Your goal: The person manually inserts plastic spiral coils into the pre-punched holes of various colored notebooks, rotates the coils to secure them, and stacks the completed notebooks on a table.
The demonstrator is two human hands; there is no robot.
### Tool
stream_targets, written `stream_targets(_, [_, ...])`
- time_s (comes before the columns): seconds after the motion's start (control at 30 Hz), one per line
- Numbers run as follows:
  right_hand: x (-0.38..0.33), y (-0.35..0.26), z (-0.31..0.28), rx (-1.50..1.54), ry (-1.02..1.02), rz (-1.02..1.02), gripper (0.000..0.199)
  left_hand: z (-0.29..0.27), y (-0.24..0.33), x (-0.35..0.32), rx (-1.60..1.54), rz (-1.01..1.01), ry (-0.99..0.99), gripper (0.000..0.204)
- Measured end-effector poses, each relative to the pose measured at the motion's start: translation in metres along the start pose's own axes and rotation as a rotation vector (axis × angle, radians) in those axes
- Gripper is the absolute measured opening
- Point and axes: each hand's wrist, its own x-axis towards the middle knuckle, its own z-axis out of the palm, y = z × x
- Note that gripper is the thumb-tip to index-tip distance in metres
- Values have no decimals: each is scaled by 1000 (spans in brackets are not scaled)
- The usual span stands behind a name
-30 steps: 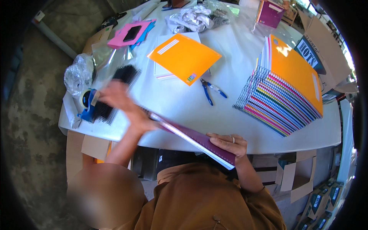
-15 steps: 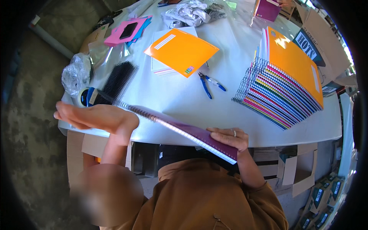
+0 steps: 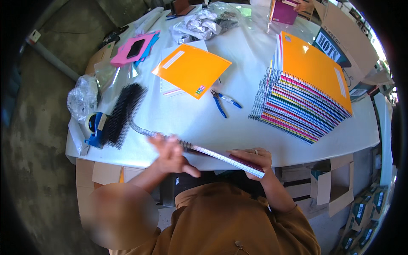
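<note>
the spiral wire (image 3: pixel 146 131) is partly threaded: one end sits in the notebook (image 3: pixel 225 158) spine, a long tail juts out to the left over the white table (image 3: pixel 204 123), so winding looks unfinished. left hand (image 3: pixel 172 155) is open, fingers spread on the coil. right hand (image 3: pixel 250 158) grips the notebook's near edge, tilted at the table edge. finished spiral notebooks (image 3: pixel 306 93) are stacked well to the right.
</note>
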Motion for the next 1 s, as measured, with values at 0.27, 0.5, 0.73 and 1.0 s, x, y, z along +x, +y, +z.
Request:
stream_targets(0.27, [10, -9, -1, 204, -26, 330, 32, 1, -13, 96, -85, -15, 55, 47])
stream_targets(0.5, [13, -15, -1, -18, -30, 108, 35, 40, 11, 22, -151, -133, 25, 99])
stream_targets(0.73, [10, -3, 7, -48, -39, -29, 37, 17, -4, 48, -89, -11, 190, 103])
stream_targets(1.0, [13, -5, 6, 12, -55, -5, 34, 23, -15, 13, -157, 287, 387, 94])
